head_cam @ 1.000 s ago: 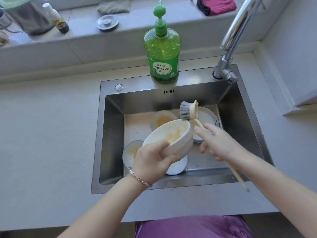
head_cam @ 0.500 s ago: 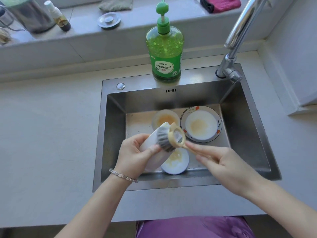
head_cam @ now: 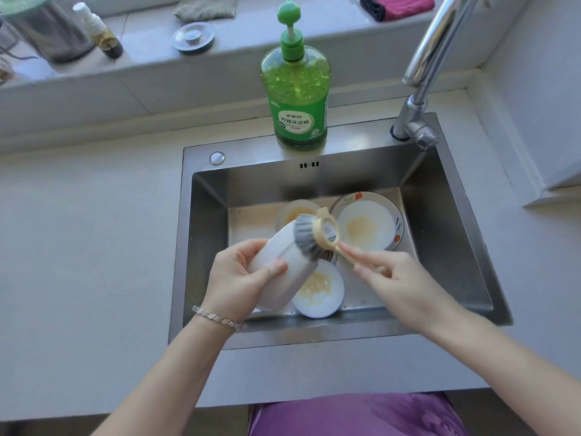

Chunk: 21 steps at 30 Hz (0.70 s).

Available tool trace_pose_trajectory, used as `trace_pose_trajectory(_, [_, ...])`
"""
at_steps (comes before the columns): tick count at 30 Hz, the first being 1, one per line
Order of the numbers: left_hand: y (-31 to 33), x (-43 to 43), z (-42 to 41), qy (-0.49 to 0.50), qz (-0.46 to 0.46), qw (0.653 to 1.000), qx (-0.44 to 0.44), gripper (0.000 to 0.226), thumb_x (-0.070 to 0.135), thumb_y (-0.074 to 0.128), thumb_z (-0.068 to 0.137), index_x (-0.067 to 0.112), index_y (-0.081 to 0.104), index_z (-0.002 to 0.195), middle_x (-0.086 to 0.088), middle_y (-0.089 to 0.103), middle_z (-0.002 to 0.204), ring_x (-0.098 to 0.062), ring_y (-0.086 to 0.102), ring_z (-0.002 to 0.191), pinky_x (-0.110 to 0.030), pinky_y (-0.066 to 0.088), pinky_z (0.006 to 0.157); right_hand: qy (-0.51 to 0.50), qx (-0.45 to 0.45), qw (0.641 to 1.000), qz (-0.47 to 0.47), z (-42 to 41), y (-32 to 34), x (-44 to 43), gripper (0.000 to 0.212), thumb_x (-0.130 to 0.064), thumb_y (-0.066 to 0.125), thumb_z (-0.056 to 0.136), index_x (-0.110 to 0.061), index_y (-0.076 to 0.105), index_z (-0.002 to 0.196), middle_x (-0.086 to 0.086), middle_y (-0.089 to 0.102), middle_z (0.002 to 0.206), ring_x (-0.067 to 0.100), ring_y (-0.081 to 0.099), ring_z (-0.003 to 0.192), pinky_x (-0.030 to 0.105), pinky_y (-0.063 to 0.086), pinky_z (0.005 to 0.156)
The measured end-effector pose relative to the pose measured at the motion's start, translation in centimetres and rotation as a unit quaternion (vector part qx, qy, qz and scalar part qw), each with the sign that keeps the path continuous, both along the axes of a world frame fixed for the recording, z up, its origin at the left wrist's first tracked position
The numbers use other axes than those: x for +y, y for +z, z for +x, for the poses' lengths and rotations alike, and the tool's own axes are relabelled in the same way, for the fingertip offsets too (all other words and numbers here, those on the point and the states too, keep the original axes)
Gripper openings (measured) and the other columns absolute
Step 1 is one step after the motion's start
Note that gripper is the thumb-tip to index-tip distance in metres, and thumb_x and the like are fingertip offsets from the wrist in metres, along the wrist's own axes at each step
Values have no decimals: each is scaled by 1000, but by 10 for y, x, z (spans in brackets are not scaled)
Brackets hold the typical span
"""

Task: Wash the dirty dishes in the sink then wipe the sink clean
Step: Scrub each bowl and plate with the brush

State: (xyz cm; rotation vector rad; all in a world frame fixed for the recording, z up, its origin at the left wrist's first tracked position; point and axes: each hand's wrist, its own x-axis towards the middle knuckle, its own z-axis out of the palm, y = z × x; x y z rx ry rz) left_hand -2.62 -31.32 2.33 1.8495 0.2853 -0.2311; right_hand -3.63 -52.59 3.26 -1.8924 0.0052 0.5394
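Hands over the sink (head_cam: 207, 247). Your left hand (head_cam: 242, 278) curls round a white bowl (head_cam: 283, 272), thumb across its outer wall, and holds it tipped on its side above the front-left part of the basin. A silver bracelet (head_cam: 217, 317) circles that wrist. Your right hand (head_cam: 399, 284) pinches the pale handle of a dish brush (head_cam: 309, 236), index finger stretched along it. The grey bristles touch the far end of the bowl.

Dishes on the sink floor, each smeared yellowish:
- a white saucer (head_cam: 320, 294) at the front, partly under the held bowl;
- a small bowl (head_cam: 294, 210) at the back, partly hidden by the brush head;
- a flower-rimmed plate (head_cam: 366, 229) toward the back-right corner.

A green pump bottle of dish soap (head_cam: 297, 99) stands upright on the back rim of the sink, and the chrome faucet (head_cam: 437, 51) rises from the rim's back-right corner. Pale counter (head_cam: 78, 247) surrounds the sink. On the raised ledge behind the counter's back edge lie a metal sink strainer (head_cam: 193, 37), a grey cloth (head_cam: 204, 7), a red cloth (head_cam: 399, 6) and a small dark-based bottle (head_cam: 100, 33).
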Motion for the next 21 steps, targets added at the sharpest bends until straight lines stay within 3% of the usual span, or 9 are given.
trace_pose_trajectory(2, [0,1,1,14,-7,1000,1,24,-4,73,72,15,69,86,9,69,78,4,62,66,-15,52,64,41,-9,999,24,-9,2,8,42,-8,52,93,-46,55,113,-51,53,77,-30,48,92,-9,30,76])
trace_pose_trajectory(3, [-1,2,1,19,-10,1000,2,25,-4,73,72,16,69,86,9,69,78,4,62,66,-15,52,63,43,-4,999,25,-8,1,8,42,-8,51,93,-44,55,114,-50,54,77,-30,47,93,-9,31,73])
trace_pose_trajectory(7, [-2,4,0,24,-17,1000,9,28,0,75,72,24,67,82,14,70,73,4,63,67,-16,53,62,18,50,999,6,11,-4,-1,38,-4,45,95,-24,50,128,-32,42,36,-22,45,47,-2,33,49])
trace_pose_trajectory(11, [-1,6,2,41,-24,999,15,24,15,75,61,25,67,82,12,71,73,-2,64,70,-22,55,65,73,18,997,31,-1,5,8,40,-5,48,94,-36,52,120,-43,54,57,-30,51,69,-9,31,65])
trace_pose_trajectory(14, [-4,3,1,47,-28,998,31,28,-2,74,72,23,67,83,4,71,81,-8,65,73,-27,52,67,19,33,999,-21,14,3,8,38,-6,46,95,-23,52,128,-33,42,36,-23,44,46,-4,33,50])
trace_pose_trajectory(16, [-5,-2,3,69,-36,996,51,25,-3,70,75,20,68,86,0,71,84,-13,66,76,-26,51,65,21,10,999,-34,17,7,17,38,-10,48,95,-27,54,128,-38,58,62,-26,51,65,-6,36,66])
trace_pose_trajectory(18, [-4,-8,8,130,-54,987,79,23,-3,72,73,11,68,91,-4,70,83,-17,65,73,-24,53,61,43,-26,997,-63,6,5,28,39,-16,48,95,-41,52,125,-21,65,112,-9,57,105,12,44,91])
trace_pose_trajectory(19, [-2,-11,10,172,-71,978,92,26,-5,74,70,7,68,92,-5,69,80,-19,62,69,-22,55,60,49,-45,993,-94,-2,3,31,41,-20,48,94,-48,49,124,-14,65,118,5,57,113,26,47,95])
trace_pose_trajectory(21, [5,-16,16,259,-119,952,116,27,-8,71,67,2,66,92,-7,62,76,-22,57,57,-22,56,56,60,-70,985,-146,-20,2,35,44,-24,45,95,-59,42,122,-20,69,88,14,61,88,33,48,84])
